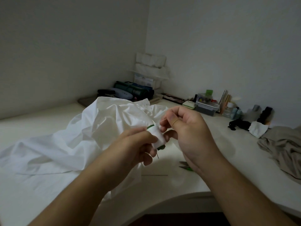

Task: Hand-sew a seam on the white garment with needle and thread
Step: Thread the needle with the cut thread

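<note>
Now the left hand (138,144) grips a white spool (156,136) with green ends, fingers curled round it, above the desk (211,160); a thin needle (158,156) shows just below the spool, near the left fingertips. Just beside it, the right hand (184,128) pinches a fine thread (164,119) between thumb and forefinger, the other fingers loosely curled; the thread is faint and shows only as a short pale line by the fingertips. Behind and to the left of both hands, the white garment (73,141) lies crumpled across the desk, reaching under the left forearm. Green-handled snips (185,166) lie on the desk, partly hidden by the right wrist. A beige cloth (283,147) lies bunched at the right edge, with a black item (237,124) near it. Along the far wall stand a clear box (206,107), small bottles (231,110), and a stack of white packs (150,66) in the corner.
</note>
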The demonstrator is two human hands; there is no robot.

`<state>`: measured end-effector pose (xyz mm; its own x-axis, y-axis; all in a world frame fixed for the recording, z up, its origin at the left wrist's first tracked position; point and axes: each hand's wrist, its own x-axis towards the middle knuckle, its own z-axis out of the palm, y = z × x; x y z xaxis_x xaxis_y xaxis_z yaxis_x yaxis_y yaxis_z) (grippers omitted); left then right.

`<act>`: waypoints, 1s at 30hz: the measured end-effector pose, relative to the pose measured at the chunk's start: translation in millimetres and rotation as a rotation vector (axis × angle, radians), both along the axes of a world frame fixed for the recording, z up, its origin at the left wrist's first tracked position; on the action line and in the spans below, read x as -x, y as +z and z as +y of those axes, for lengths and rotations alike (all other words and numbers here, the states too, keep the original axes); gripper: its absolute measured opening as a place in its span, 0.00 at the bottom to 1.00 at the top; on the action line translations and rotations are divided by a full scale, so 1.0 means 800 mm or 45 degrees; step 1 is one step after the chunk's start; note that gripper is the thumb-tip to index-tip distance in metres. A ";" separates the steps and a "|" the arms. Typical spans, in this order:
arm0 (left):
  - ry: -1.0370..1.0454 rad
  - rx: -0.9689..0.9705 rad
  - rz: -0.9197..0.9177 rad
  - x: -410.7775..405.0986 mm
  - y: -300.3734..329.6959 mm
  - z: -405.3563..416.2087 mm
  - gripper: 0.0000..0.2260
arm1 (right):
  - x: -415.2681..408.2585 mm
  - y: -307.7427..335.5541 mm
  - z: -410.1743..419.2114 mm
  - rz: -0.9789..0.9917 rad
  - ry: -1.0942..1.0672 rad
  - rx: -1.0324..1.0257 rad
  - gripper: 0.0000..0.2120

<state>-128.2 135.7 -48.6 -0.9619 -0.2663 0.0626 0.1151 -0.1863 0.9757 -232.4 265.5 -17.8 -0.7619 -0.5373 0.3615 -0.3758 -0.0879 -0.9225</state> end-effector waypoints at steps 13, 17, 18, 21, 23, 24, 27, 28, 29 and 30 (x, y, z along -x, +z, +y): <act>-0.031 -0.367 -0.038 -0.004 0.004 -0.005 0.24 | 0.004 0.005 0.002 -0.382 0.046 0.302 0.12; 0.058 -0.214 -0.013 -0.005 0.006 -0.005 0.22 | 0.014 0.008 0.008 -0.455 0.021 0.435 0.11; 0.082 -0.180 -0.005 -0.005 0.007 -0.006 0.20 | 0.017 0.009 0.010 -0.462 0.011 0.459 0.11; 0.149 -0.132 0.018 -0.005 0.005 -0.010 0.18 | 0.023 0.013 0.019 -0.487 -0.011 0.519 0.11; 0.211 -0.118 0.030 -0.005 0.004 -0.012 0.17 | 0.026 0.016 0.026 -0.508 -0.009 0.559 0.11; 0.241 -0.112 0.033 -0.004 0.004 -0.013 0.16 | 0.028 0.016 0.029 -0.521 0.001 0.575 0.11; 0.303 -0.119 0.036 -0.003 0.005 -0.014 0.14 | 0.032 0.016 0.040 -0.586 0.114 0.621 0.11; 0.311 -0.128 0.039 -0.003 0.006 -0.014 0.15 | 0.033 0.014 0.042 -0.618 0.170 0.627 0.11; 0.316 -0.138 0.044 -0.003 0.006 -0.014 0.16 | 0.033 0.013 0.044 -0.649 0.217 0.631 0.11; 0.320 -0.144 0.049 -0.004 0.006 -0.014 0.16 | 0.032 0.011 0.045 -0.672 0.252 0.633 0.12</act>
